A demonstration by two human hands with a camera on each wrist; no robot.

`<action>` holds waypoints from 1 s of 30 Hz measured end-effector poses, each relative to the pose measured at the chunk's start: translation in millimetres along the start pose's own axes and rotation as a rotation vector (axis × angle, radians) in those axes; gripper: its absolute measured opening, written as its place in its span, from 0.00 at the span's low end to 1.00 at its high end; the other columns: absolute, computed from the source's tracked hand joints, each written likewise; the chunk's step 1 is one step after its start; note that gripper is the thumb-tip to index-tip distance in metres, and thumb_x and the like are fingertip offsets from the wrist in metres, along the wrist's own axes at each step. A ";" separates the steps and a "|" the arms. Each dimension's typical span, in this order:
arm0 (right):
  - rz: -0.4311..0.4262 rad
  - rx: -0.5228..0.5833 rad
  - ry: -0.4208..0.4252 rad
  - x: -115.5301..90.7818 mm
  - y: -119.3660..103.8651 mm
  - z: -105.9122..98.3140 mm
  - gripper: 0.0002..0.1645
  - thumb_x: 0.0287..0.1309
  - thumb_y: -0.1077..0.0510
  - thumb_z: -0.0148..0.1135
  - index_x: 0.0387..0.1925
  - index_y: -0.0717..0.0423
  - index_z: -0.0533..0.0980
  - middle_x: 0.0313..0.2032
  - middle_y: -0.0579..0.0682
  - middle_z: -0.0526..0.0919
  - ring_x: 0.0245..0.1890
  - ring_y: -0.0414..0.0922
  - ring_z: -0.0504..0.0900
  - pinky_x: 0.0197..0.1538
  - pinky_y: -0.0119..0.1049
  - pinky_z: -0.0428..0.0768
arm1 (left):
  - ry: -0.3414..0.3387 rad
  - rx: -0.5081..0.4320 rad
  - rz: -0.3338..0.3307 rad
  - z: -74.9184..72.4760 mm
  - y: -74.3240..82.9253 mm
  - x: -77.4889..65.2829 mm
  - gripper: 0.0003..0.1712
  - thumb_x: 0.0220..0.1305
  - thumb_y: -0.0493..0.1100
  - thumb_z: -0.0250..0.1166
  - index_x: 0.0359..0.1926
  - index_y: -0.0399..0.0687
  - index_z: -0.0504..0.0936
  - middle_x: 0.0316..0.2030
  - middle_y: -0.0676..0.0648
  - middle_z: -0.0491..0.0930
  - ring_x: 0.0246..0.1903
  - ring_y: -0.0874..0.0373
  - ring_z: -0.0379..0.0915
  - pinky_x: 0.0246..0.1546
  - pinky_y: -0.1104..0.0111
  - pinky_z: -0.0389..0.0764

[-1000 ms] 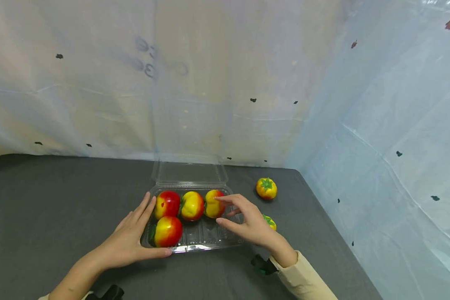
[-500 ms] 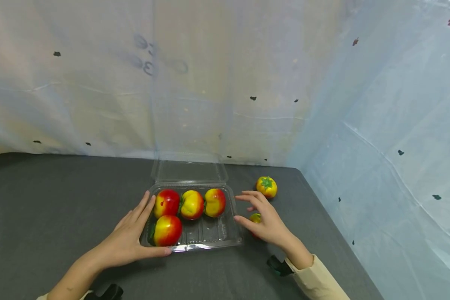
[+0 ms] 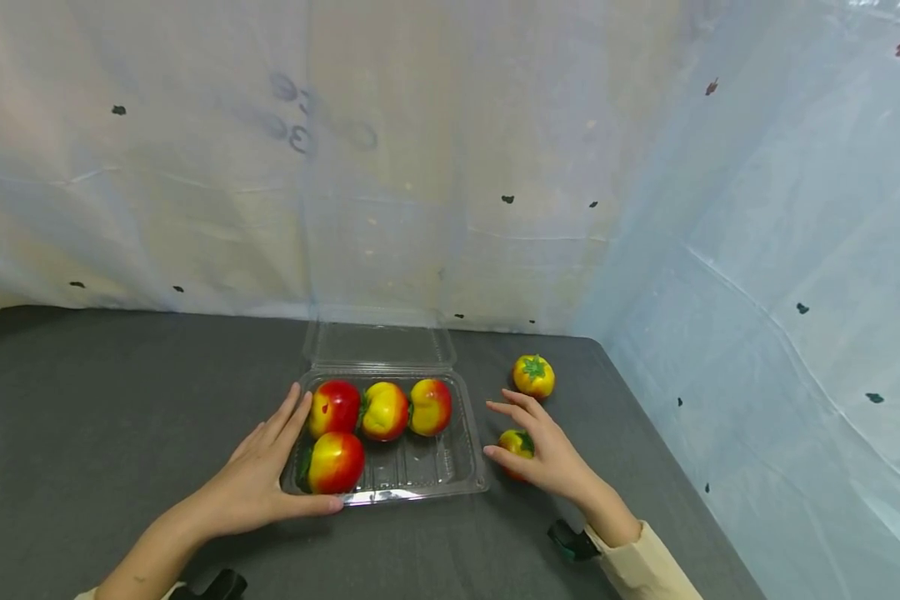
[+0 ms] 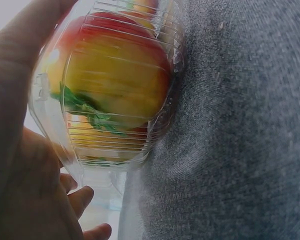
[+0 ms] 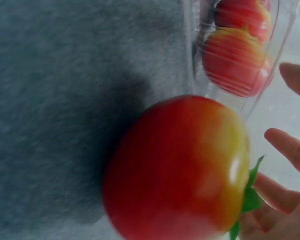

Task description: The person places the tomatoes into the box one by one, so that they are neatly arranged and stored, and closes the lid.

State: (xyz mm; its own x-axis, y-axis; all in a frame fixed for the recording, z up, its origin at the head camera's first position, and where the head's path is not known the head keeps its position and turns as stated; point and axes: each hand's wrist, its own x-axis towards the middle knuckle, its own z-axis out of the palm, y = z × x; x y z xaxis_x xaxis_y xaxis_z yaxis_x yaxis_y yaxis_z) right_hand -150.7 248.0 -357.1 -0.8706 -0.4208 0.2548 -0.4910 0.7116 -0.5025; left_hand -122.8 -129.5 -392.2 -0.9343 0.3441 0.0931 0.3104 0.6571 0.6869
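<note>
A clear plastic clamshell box [image 3: 427, 483] stands with its lid [image 3: 378, 343] folded back. Several red-and-yellow fruits with green leafy tops lie in it: three along the back row, such as the right-hand fruit [image 3: 430, 407], and one front-left fruit [image 3: 336, 462]. My left hand [image 3: 258, 483] touches the box's left side and front-left corner, fingers fairly straight and thumb along the front edge. To the right of the box, my right hand [image 3: 547, 454] is spread over a loose fruit [image 5: 175, 170], partly hidden in the head view. The right wrist view shows the fingers apart from it.
Another loose fruit [image 3: 533, 377] sits farther back on the dark grey table [image 3: 142, 400], behind my right hand. Whitish plastic sheeting [image 3: 420, 167] hangs along the back and the right side [image 3: 780, 292].
My right hand has moved from over the box's right-hand fruit, rightward out of the box, to the loose fruit beside it. My left hand has stayed at the box.
</note>
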 end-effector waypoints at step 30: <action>0.029 -0.045 -0.021 -28.7 19.9 -5.5 0.29 0.58 0.49 0.66 0.60 0.51 0.75 0.63 0.63 0.69 0.59 0.61 0.72 0.55 0.63 0.73 | -0.014 -0.015 -0.006 -1.6 0.5 0.9 0.72 0.43 0.69 0.72 0.77 0.53 0.36 0.76 0.45 0.28 0.71 0.30 0.36 0.62 0.30 0.39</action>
State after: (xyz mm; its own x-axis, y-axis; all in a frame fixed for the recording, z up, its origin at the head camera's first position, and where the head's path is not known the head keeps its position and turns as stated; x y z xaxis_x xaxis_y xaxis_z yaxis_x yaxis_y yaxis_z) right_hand -135.6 277.3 -369.9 -0.8840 -0.4109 0.2232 -0.4668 0.7480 -0.4718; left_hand -123.7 -130.0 -390.7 -0.9336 0.3495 0.0787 0.3020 0.6495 0.6978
